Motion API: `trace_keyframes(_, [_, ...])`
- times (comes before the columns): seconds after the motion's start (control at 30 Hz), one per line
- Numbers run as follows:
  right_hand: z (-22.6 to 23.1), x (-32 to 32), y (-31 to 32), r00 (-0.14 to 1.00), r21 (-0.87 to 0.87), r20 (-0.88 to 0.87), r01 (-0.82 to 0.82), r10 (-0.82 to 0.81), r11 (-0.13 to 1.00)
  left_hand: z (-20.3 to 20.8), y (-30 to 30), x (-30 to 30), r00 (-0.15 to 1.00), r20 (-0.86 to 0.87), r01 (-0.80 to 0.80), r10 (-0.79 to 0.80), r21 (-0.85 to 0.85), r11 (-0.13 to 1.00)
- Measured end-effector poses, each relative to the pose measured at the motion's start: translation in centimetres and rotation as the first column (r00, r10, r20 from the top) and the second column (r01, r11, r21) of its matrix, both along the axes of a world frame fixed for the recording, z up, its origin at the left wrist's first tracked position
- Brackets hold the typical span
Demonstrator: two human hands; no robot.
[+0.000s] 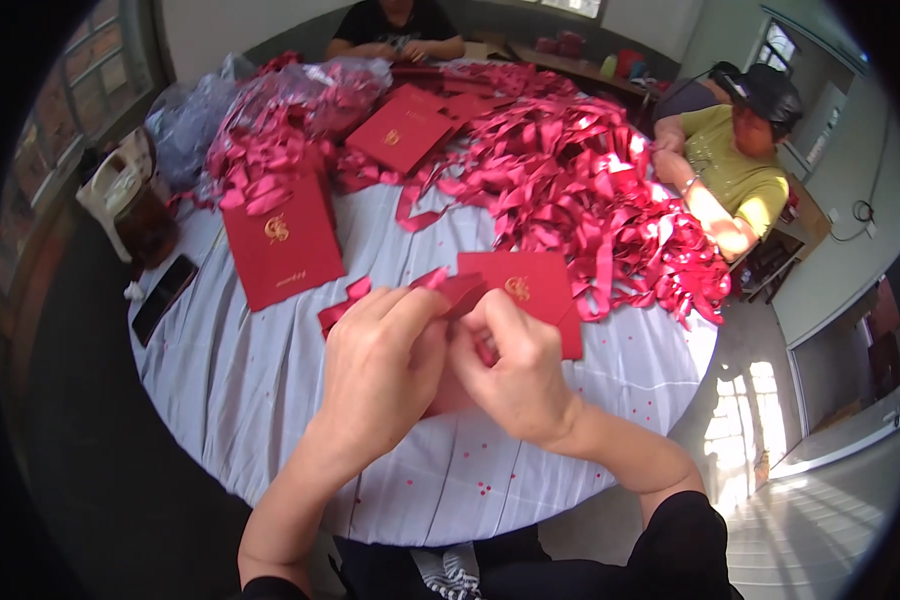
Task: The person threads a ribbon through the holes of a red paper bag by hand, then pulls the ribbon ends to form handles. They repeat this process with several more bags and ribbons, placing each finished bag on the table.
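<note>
Near the middle of the table, my left hand (378,360) and my right hand (518,370) are close together with curled fingers, pinching a dark red ribbon (462,292) between them. More ribbon trails out past the knuckles of my left hand. My fingers hide exactly how it is held. Behind my right hand lies a flat red folder-like piece (545,275) with a gold emblem, partly covered by that hand. A similar red piece (285,260) rests farther left, with ribbons over its far edge.
A big heap of red ribbons (560,170) covers the table's far right. Clear plastic bags (185,120) and further red pieces (400,128) lie at the back. A phone (165,300) and a jug (142,215) are at left. Other people sit opposite and at right.
</note>
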State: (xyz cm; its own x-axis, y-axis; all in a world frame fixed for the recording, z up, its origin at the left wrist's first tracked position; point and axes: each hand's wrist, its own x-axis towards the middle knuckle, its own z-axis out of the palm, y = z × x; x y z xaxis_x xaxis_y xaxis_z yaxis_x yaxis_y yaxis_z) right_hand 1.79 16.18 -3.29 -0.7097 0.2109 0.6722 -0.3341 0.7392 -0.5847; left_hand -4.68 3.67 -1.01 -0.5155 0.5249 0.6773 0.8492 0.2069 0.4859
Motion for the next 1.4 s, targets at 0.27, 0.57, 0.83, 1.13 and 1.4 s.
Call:
trace_keyframes(0.27, [-0.5, -0.1, -0.6, 0.994, 0.041, -0.102, -0.029, 0.033, 0.999, 0.5, -0.5, 0.7, 0.996, 0.082, -0.023, 0.023, -0.010, 1.000])
trace_keyframes(0.57, [-0.4, -1.0, 0.8, 0.968, -0.084, 0.040, -0.245, 0.249, 0.966, 0.2, -0.9, 0.1, 0.992, 0.021, -0.121, 0.123, -0.086, 0.989])
trace_keyframes(0.83, [3.0, 0.1, 2.5, 0.999, 0.379, 0.049, -0.032, 0.015, 0.925, 0.3, -0.8, 0.0, 0.988, -0.154, -0.008, -0.010, -0.112, 0.994])
trace_keyframes(1.13, [4.8, -0.3, 3.7, 0.906, 0.291, 0.339, -0.356, 0.252, 0.888, 0.1, -1.6, 0.4, 0.987, -0.146, 0.052, -0.062, -0.070, 0.996])
trace_keyframes(1.4, [6.3, -2.7, 5.5, 0.552, -0.115, 0.680, -0.570, 0.483, 0.813, 0.1, -2.1, 0.8, 0.987, -0.142, 0.057, -0.075, -0.125, 0.991])
